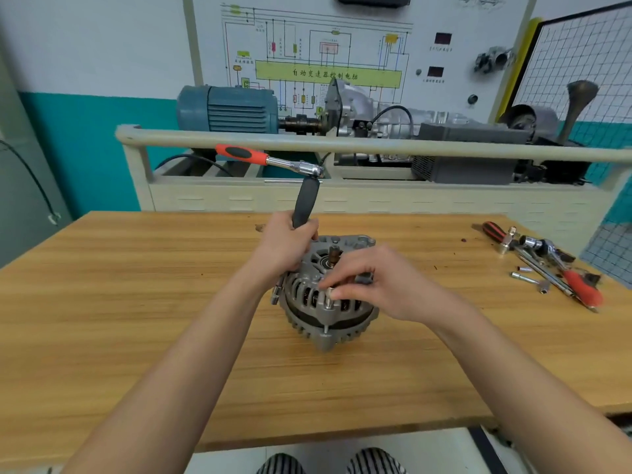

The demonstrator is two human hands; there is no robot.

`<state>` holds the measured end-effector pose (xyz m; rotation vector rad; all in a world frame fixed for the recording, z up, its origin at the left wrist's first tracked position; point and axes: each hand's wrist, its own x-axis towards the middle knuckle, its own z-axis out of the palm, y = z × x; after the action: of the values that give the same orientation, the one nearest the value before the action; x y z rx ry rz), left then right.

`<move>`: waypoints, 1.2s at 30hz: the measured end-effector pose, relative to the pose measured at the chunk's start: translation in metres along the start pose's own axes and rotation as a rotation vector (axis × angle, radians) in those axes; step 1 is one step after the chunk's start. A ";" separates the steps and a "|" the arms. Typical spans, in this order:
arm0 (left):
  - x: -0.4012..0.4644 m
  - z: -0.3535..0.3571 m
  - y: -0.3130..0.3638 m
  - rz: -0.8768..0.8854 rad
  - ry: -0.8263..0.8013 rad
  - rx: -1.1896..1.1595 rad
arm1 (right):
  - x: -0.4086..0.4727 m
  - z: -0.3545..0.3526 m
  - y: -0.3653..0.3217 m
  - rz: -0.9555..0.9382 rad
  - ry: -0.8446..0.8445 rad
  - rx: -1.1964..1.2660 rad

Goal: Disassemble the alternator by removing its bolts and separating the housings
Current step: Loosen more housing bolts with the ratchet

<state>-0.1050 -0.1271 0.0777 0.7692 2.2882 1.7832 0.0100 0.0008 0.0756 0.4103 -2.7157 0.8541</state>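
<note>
Head view. Alternator (pixel 328 295): ribbed grey cast housing, table (pixel 136 302) centre. Left hand (pixel 287 246), 11 o'clock, clamps a black-gripped extension under the ratchet (pixel 270 160). Right hand (pixel 383 285), 3 o'clock, pinches a steel bolt (pixel 329 297). Advice: spin bolt out straight, steadying the housing.

Head view; down over near table (pixel 136 302)
</note>
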 end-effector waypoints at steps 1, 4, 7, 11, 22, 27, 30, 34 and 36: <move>0.000 0.000 -0.001 -0.003 0.004 -0.008 | 0.001 0.000 -0.001 -0.001 0.001 -0.013; 0.000 -0.001 -0.002 -0.017 0.022 -0.044 | 0.003 0.003 -0.004 -0.010 -0.007 -0.067; -0.001 -0.001 -0.003 -0.026 0.018 -0.083 | 0.003 0.006 -0.005 -0.030 0.004 -0.107; 0.000 -0.001 -0.005 -0.039 0.027 -0.101 | -0.002 0.009 -0.001 -0.034 0.072 -0.070; 0.003 0.002 -0.007 -0.033 0.056 -0.072 | -0.002 0.018 -0.001 -0.035 0.084 -0.226; 0.001 0.002 -0.008 -0.034 0.074 -0.074 | -0.006 0.028 -0.004 -0.016 0.182 -0.282; 0.000 0.002 -0.008 -0.029 0.080 -0.069 | -0.007 0.030 -0.005 0.018 0.193 -0.293; 0.000 0.000 -0.006 -0.037 0.066 -0.058 | -0.005 0.021 -0.005 0.089 0.105 -0.136; 0.000 -0.001 -0.003 -0.034 0.048 -0.054 | -0.003 0.016 -0.004 0.109 0.056 -0.089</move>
<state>-0.1060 -0.1287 0.0754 0.6815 2.2574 1.8600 0.0114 -0.0113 0.0647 0.2176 -2.7323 0.7566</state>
